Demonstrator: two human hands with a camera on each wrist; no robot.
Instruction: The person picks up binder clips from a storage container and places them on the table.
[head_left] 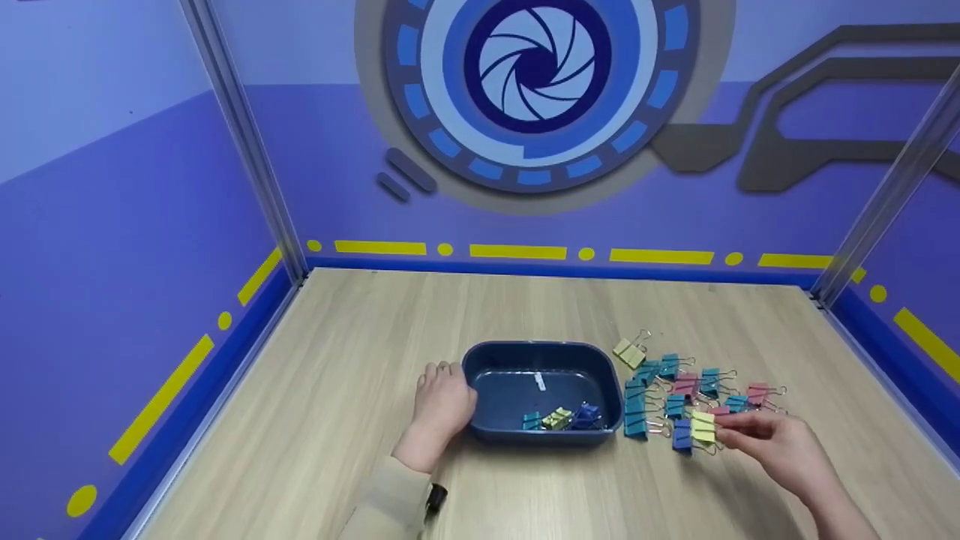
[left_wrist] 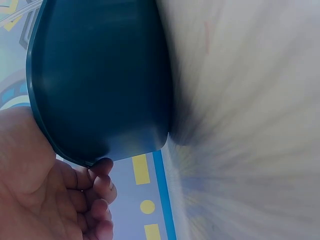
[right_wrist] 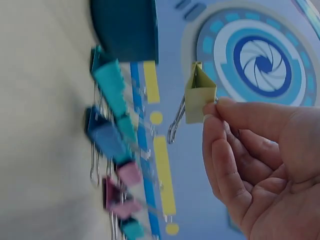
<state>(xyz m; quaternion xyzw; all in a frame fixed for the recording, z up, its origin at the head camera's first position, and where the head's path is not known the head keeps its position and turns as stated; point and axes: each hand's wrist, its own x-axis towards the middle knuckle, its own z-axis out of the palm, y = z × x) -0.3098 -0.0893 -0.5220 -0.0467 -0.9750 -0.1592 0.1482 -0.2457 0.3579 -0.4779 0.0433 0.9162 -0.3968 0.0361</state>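
Note:
My right hand (head_left: 787, 452) pinches a yellow binder clip (right_wrist: 201, 104) between thumb and fingertips, held above the table in the right wrist view. Beneath and around it lies a spread of binder clips: a blue clip (head_left: 682, 435), several teal clips (head_left: 635, 425) and pink clips (head_left: 685, 385). To their left stands a dark blue bin (head_left: 525, 436), with a teal clip (head_left: 532, 421), a yellow clip (head_left: 557, 418) and blue clips (head_left: 586, 415) inside. My left hand (head_left: 444, 397) holds the bin's left rim, its fingers curled; the thumb tip is hidden in the left wrist view.
Another yellow clip (head_left: 630, 353) lies at the back of the spread, near the bin's right side. The wooden table (head_left: 360, 337) is enclosed by blue printed panels (head_left: 322, 172) with metal corner posts (head_left: 251, 150).

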